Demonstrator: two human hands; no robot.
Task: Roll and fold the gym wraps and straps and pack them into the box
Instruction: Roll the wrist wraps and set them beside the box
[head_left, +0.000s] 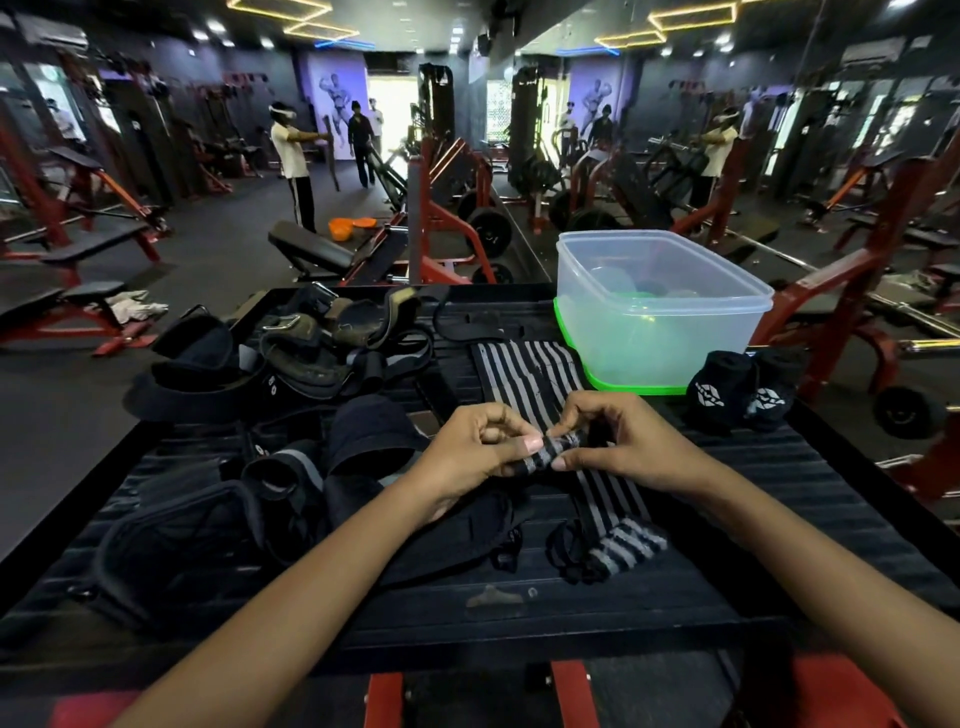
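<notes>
We hold our left hand (475, 447) and right hand (618, 441) together, fingers curled, pinching the striped wrist wrap's (558, 451) rolled end between them.

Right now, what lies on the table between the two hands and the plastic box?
In the head view, the unrolled part of the black-and-grey striped wrap runs from the hands, left hand and right hand, toward the plastic box.

This is a commercial gym: red-framed weight machines (447, 218), padded benches (311, 249), barbell plates (488, 231), wall mirrors (753, 130) and a bodybuilder poster (337, 104) fill the far room.
</notes>
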